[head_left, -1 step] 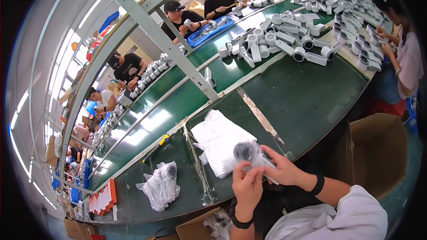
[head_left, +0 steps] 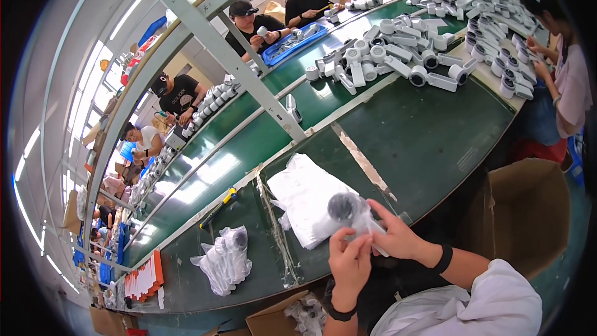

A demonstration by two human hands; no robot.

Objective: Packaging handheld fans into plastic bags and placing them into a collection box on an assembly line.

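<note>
Both hands hold a white handheld device (head_left: 359, 219) with a round, dark-faced head and a straight handle; clear plastic film appears to wrap it. My right hand (head_left: 398, 236) is closed around the handle from the right. My left hand (head_left: 349, 264) pinches at the film or handle from below, fingertips together; exactly what lies between them is hidden. Just beyond, a stack of white plastic bags (head_left: 305, 190) lies on the green table (head_left: 435, 143), under the device's head. Several bagged devices (head_left: 225, 262) lie in a bundle to the left.
A yellow-and-black cutter (head_left: 219, 207) and orange-white cartons (head_left: 144, 277) lie leftward. Loose devices are piled (head_left: 385, 53) on the far conveyor. Open cardboard boxes stand at right (head_left: 528, 211) and below the table edge (head_left: 280, 317). A metal post (head_left: 249, 81) rises ahead. Several people work around.
The device's round head has shifted slightly up and right, and its dark face looks hazier. My left hand has moved a little to the right with it.
</note>
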